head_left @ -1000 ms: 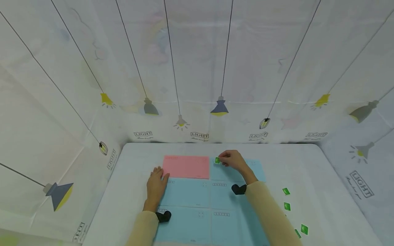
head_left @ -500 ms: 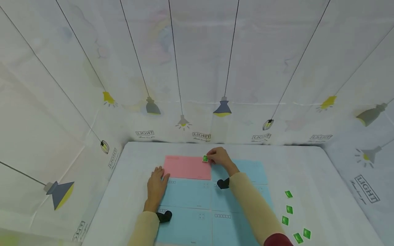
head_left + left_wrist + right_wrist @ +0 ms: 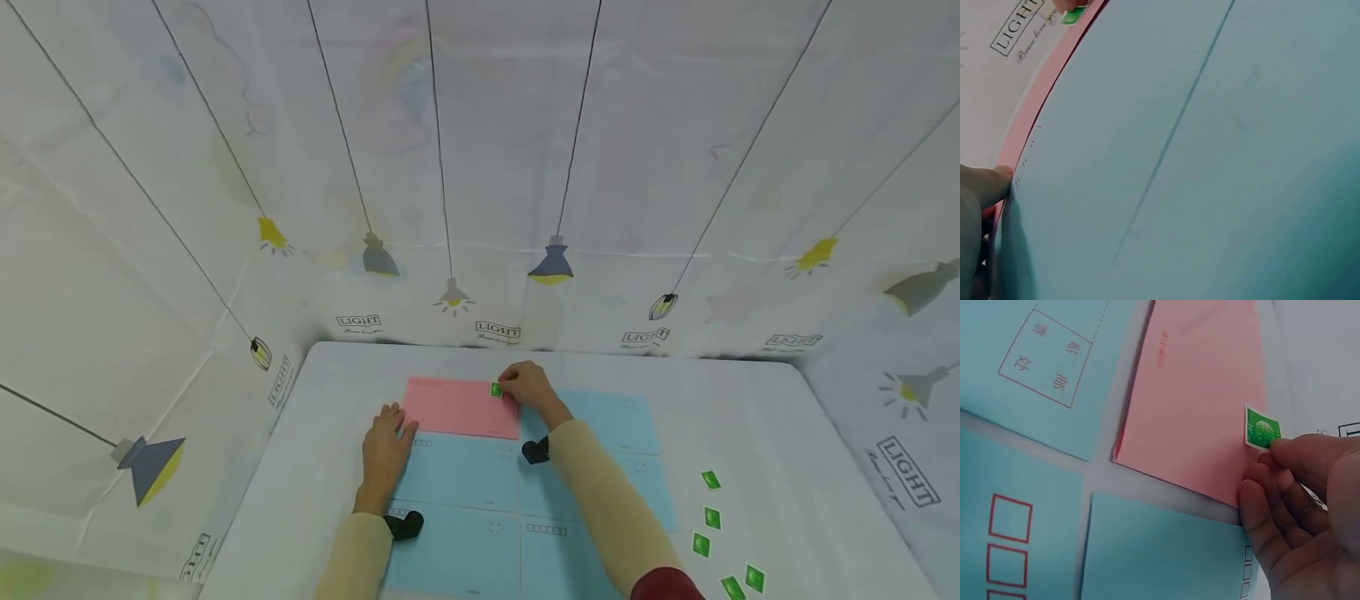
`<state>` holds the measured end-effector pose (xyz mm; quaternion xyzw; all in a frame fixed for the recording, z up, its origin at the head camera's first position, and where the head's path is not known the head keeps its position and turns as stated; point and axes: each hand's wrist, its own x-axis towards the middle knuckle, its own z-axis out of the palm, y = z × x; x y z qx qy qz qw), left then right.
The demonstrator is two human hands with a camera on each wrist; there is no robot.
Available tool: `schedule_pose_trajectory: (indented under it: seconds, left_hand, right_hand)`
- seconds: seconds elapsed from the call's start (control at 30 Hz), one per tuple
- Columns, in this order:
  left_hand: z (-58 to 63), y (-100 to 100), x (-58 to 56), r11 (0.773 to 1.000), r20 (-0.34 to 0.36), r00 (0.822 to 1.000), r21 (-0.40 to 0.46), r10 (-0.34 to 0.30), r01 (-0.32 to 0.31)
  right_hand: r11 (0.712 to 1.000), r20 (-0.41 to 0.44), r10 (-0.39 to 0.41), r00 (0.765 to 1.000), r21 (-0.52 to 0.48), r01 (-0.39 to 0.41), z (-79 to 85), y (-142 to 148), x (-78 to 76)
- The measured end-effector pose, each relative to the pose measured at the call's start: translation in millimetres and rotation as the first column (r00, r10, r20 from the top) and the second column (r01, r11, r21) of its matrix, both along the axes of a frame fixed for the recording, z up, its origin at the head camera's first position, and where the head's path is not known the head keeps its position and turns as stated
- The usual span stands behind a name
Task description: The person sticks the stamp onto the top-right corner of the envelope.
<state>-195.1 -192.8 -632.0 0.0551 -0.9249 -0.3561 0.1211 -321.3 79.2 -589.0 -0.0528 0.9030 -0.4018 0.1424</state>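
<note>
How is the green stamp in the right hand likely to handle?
Probably light: the green stamp looks paper-thin. It seems stiff enough for its size, showing no clear bend though the right hand pinches only its edge. Being flat, it would likely slide, not roll.

Head view: one; high, behind the hands, facing forward and down; set far back, wide; takes in counter [image 3: 288,504] and backdrop [image 3: 495,150]. Left wrist view: one; close, slanted across blue envelope [image 3: 1116,137], left fingers [image 3: 988,186] at frame edge. Right wrist view: one; close, turned sideways, facing right fingers [image 3: 1262,515]. Common to all three: pink envelope [image 3: 1194,400], green stamp [image 3: 1262,429].
</note>
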Motion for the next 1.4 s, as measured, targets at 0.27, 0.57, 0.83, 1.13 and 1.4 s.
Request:
schedule_pose_trajectory:
  seconds: [0.27, 0.57, 0.83, 1.13, 1.4]
  left_hand:
    - [2.8, 1.7, -1.0, 1.000, 0.005, 1.000, 0.020, -0.004, 0.004]
    - [6.1, 1.8, -0.4, 1.000, 0.023, 1.000, 0.005, 0.008, -0.008]
    - [7.9, 4.2, -0.9, 1.000, -0.009, 1.000, 0.015, 0.015, -0.015]
    - [4.1, 5.5, -1.0, 1.000, -0.015, 1.000, 0.014, 0.024, -0.023]
    - [1.3, 0.8, 0.3, 1.000, -0.012, 1.000, 0.021, 0.020, -0.020]
  right_hand:
    - [0.998, -0.055, -0.007, 0.998, 0.066, 0.011, -2.2, -3.2, 4.3]
    - [0.989, -0.146, 0.018, 0.989, 0.151, 0.004, -13.3, -7.3, 1.6]
    - [0.980, -0.166, 0.033, 0.986, 0.201, 0.001, -5.8, -10.4, 6.3]
    - [0.972, -0.168, 0.088, 0.982, 0.231, -0.048, -2.5, -9.9, 10.7]
    - [0.979, -0.164, 0.094, 0.982, 0.197, -0.060, -3.7, -9.7, 14.1]
